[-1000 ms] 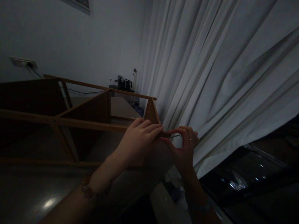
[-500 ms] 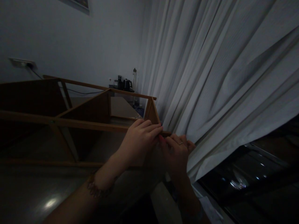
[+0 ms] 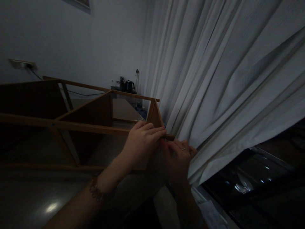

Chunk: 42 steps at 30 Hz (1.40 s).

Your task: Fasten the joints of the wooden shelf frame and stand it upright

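A wooden shelf frame (image 3: 95, 127) lies on its side across the left and middle of the view, with panels set between its rails. My left hand (image 3: 144, 138), a beaded bracelet at its wrist, is closed over the near rail close to its right end. Just beside it, at the rail's end, my right hand (image 3: 178, 156) has thumb and forefinger pinched together. Something small and thin may be between these fingertips, but it is too dark to make out. The fingertips of both hands nearly meet.
A pale curtain (image 3: 202, 79) hangs close along the right, near a dark window (image 3: 247, 178). A black kettle (image 3: 129, 86) stands in the far corner. A wall socket (image 3: 22, 64) has a cable plugged in, running behind the frame.
My right hand has shifted slightly left, and its fingers have turned a little at the rail's end. My left hand and the shelf frame stay nearly where they were.
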Each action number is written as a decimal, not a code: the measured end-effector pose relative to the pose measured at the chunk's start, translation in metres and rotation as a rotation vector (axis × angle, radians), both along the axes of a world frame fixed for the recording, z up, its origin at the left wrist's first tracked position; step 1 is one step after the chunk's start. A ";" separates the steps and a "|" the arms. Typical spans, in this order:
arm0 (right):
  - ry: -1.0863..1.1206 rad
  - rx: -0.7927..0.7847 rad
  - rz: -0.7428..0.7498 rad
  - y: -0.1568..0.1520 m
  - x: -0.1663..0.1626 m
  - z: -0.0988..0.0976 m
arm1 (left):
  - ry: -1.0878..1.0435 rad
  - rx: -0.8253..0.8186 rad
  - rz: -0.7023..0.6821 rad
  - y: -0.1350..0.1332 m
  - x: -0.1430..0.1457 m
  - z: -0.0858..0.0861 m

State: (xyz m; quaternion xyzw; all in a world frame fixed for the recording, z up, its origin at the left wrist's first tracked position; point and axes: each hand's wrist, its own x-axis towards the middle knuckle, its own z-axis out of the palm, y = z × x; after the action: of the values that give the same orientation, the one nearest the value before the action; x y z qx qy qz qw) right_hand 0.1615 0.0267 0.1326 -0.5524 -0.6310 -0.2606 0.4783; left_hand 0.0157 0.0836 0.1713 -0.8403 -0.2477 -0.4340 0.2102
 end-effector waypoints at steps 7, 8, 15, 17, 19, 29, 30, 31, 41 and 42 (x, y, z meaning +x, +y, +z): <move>-0.004 0.018 -0.007 0.000 0.000 0.000 | -0.007 -0.038 0.008 -0.002 0.001 0.000; 0.008 -0.004 0.009 0.000 0.000 0.000 | -0.013 -0.044 0.008 -0.002 0.001 0.000; 0.009 -0.120 0.001 -0.001 0.002 0.000 | 0.138 -0.083 -0.047 -0.001 -0.008 0.008; 0.019 -0.137 -0.003 -0.001 0.003 0.000 | 0.182 -0.115 -0.082 -0.001 -0.012 0.012; 0.053 -0.144 0.017 -0.001 0.004 0.000 | 0.194 -0.159 -0.114 -0.002 -0.015 0.014; 0.650 -0.395 0.419 0.009 0.002 -0.008 | 0.110 -0.102 -0.108 0.003 -0.010 0.008; 0.668 -0.386 0.425 0.010 0.001 -0.009 | 0.104 -0.097 -0.108 0.004 -0.010 0.008; 0.678 -0.373 0.422 0.011 0.001 -0.009 | 0.101 -0.093 -0.107 0.004 -0.010 0.008; 0.570 -0.277 0.397 0.013 0.002 -0.012 | 0.141 -0.122 -0.091 0.003 -0.013 0.010; 0.547 -0.262 0.386 0.013 0.002 -0.012 | 0.139 -0.119 -0.087 0.003 -0.013 0.010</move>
State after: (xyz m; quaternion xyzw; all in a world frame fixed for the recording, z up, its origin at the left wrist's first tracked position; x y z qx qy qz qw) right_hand 0.1639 0.0399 0.1201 -0.5290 -0.6006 0.0751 0.5948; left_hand 0.0025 0.0869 0.1812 -0.8895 -0.2210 -0.3677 0.1573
